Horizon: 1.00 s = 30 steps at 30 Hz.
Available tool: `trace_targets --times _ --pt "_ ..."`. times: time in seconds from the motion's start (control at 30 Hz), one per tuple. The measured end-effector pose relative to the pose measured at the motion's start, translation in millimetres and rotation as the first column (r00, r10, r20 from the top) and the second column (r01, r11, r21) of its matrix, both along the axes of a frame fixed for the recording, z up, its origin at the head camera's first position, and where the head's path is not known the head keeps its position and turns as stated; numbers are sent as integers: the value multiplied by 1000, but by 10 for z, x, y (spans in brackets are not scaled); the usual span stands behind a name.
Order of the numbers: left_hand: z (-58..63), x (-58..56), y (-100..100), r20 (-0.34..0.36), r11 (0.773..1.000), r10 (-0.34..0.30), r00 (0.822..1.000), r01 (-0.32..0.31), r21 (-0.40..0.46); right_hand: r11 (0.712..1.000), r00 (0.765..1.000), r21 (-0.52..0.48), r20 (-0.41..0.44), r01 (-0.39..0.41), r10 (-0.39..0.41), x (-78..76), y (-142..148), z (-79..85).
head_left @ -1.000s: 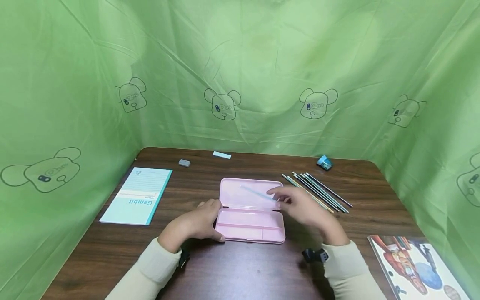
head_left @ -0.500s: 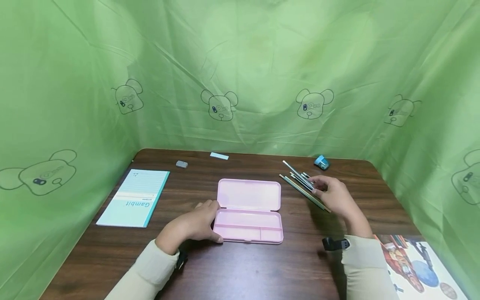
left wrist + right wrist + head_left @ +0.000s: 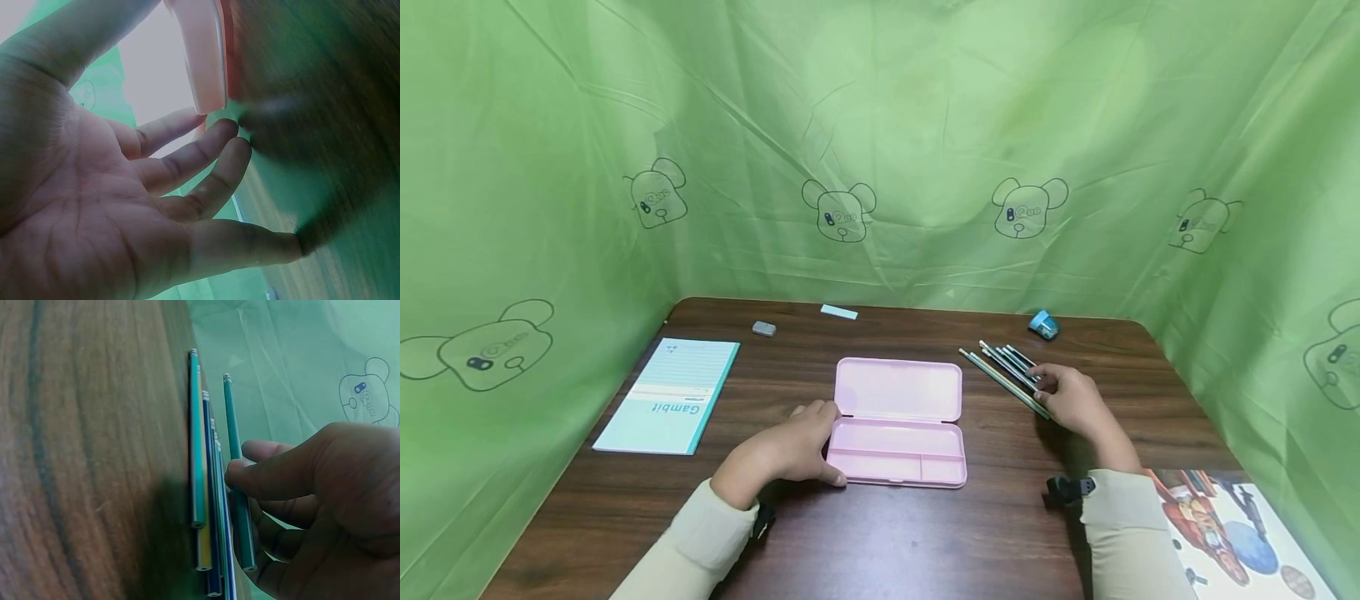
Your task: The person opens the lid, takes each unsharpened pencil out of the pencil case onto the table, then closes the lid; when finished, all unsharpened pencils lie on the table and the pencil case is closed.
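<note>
A pink pencil case [image 3: 898, 390] lies unfolded mid-table, its lid flat behind a base divided into compartments. My left hand [image 3: 793, 442] rests at the case's left side, thumb by the front corner and fingers near the hinge. In the left wrist view its fingers [image 3: 187, 159] are spread and only slightly bent, with the index fingertip touching the case edge [image 3: 206, 62]. To the right of the case, my right hand [image 3: 1075, 402] pinches a teal pencil [image 3: 233, 419] between thumb and fingers. Several other pencils [image 3: 1000, 381] lie side by side under and beside it.
A blue sharpener [image 3: 1043, 325] stands behind the pencils. Toward the back left are a grey eraser [image 3: 763, 329] and a pale blue strip [image 3: 838, 312]. A Gambit notebook [image 3: 666, 396] lies left, an illustrated book [image 3: 1240, 533] front right. Green cloth [image 3: 917, 125] hangs around the table.
My right hand has moved right, from over the case lid to the pencils. A pencil that jutted out at an angle now lies more in line with the others. The left hand stays put.
</note>
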<state>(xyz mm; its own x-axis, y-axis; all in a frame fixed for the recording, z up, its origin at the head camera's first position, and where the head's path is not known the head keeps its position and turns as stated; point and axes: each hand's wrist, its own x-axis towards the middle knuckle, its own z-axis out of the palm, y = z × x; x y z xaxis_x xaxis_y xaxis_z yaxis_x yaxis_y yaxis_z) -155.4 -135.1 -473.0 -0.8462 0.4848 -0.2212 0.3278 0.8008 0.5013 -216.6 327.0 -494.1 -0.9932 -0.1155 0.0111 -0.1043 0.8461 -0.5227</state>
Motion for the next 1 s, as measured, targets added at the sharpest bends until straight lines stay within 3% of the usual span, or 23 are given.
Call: trace_targets --times 0.33,1.0 --pt "-3 0 1 1 1000 0 1000 0 8 1000 1000 22 23 -6 5 -16 -4 -81" --pt "-11 -5 -1 2 1000 2 1000 -2 8 1000 999 12 33 9 -9 -4 -38 -64"
